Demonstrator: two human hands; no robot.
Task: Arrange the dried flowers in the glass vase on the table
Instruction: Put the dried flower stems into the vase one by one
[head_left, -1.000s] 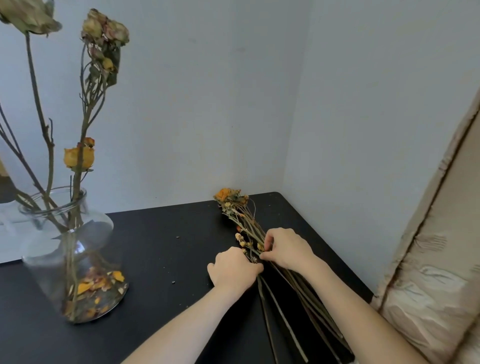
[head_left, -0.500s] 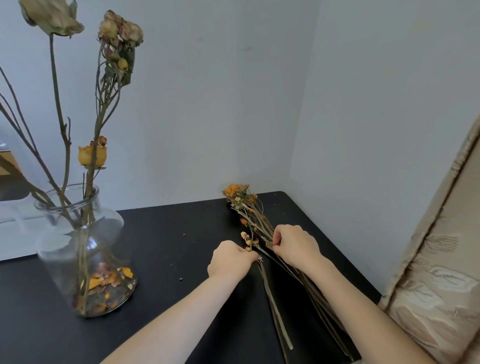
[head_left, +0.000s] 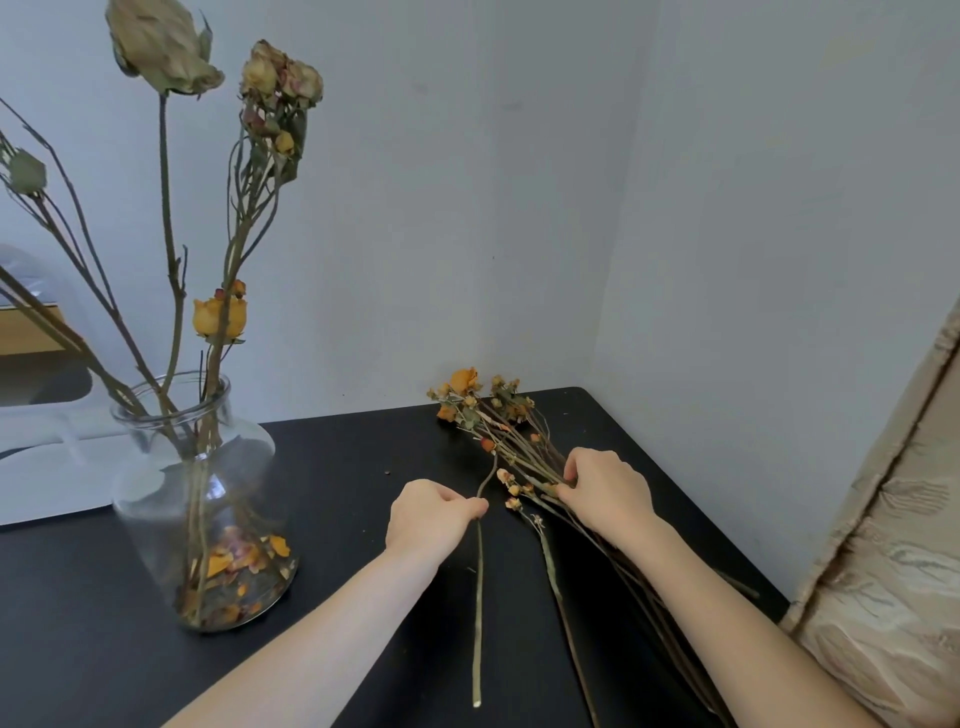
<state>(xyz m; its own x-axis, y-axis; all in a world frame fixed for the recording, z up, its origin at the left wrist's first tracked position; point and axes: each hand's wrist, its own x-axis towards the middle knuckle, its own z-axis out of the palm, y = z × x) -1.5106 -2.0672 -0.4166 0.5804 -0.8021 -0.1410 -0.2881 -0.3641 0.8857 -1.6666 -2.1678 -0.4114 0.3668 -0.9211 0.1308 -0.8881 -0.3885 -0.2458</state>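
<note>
A clear glass vase stands at the left of the black table, holding several tall dried flowers and loose petals at its bottom. A bundle of dried flowers lies on the table's right side, heads toward the wall. My left hand pinches a single dried stem, drawn a little left of the bundle. My right hand grips the bundle's stems and holds them down.
White walls meet in a corner just behind the bundle. A beige patterned fabric surface stands past the table's right edge. A white object lies behind the vase at the left. Small petal crumbs dot the tabletop.
My left hand has pulled one stem leftward out of the bundle while my right hand stays on the other stems. The view has shifted slightly, so the vase appears further right.
</note>
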